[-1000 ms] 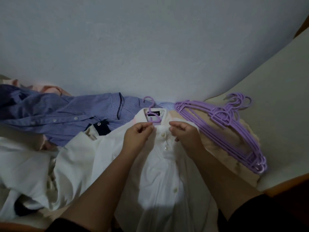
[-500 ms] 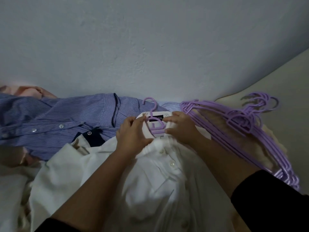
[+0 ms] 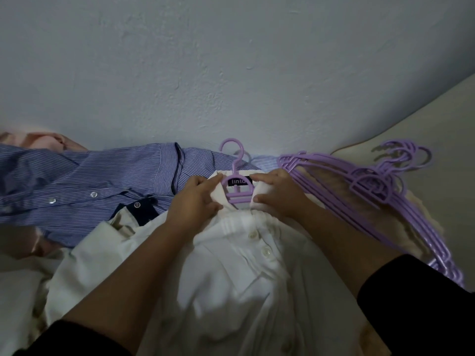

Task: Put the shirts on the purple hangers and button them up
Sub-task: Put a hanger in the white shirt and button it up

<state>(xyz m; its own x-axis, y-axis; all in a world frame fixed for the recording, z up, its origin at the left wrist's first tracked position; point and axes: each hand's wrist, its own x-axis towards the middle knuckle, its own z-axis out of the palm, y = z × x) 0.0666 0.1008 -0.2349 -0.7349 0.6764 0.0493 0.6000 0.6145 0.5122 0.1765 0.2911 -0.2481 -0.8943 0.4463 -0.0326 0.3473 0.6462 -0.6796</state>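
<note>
Head view, white shirt: the white shirt lies front-up on the bed, collar toward the wall, with a purple hanger already inside the neck and its hook pointing at the wall.
Head view, left hand: the left hand has its fingers curled onto the left collar flap, pinching the cloth beside the hanger.
Head view, right hand: the right hand grips the right collar flap the same way, thumb underneath.
Head view, step in hand: it looks like settling the collar and closing the top button; the buttons lower on the placket look fastened, though blur makes that uncertain.
Head view, doing it well: draw both flaps evenly toward the middle so the hanger stays centred, and keep the cloth flat before threading the button.
Head view, remaining work: a striped blue shirt lies toward the bed's left edge against the wall; spare hangers are stacked toward the right edge.
</note>
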